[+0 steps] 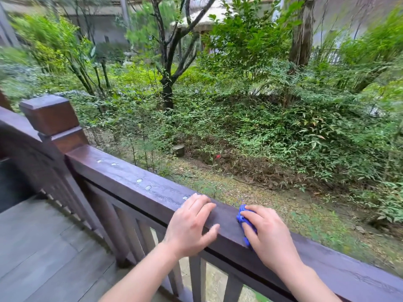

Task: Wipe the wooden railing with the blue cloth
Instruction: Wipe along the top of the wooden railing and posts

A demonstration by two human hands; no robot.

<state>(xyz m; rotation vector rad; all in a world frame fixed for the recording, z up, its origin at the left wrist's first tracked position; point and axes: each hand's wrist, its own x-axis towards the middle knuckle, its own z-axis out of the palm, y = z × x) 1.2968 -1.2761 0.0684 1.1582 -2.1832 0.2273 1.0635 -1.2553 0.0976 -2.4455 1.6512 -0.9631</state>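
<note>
A dark brown wooden railing (pixel 130 177) runs from a square post at the left down to the lower right. Its top is wet, with several water drops along the left stretch. My right hand (pixel 268 232) presses a bunched blue cloth (pixel 242 215) flat onto the top of the rail; most of the cloth is hidden under the palm. My left hand (pixel 192 223) rests just to the left of it on the same rail, fingers spread over the top, thumb on the near side, holding nothing.
A square wooden post (pixel 52 118) stands at the rail's left end, with another rail section running off to the left. Vertical balusters (pixel 130 227) hang below the rail. Grey deck boards (pixel 39 247) lie at the lower left. Beyond the rail are shrubs and trees.
</note>
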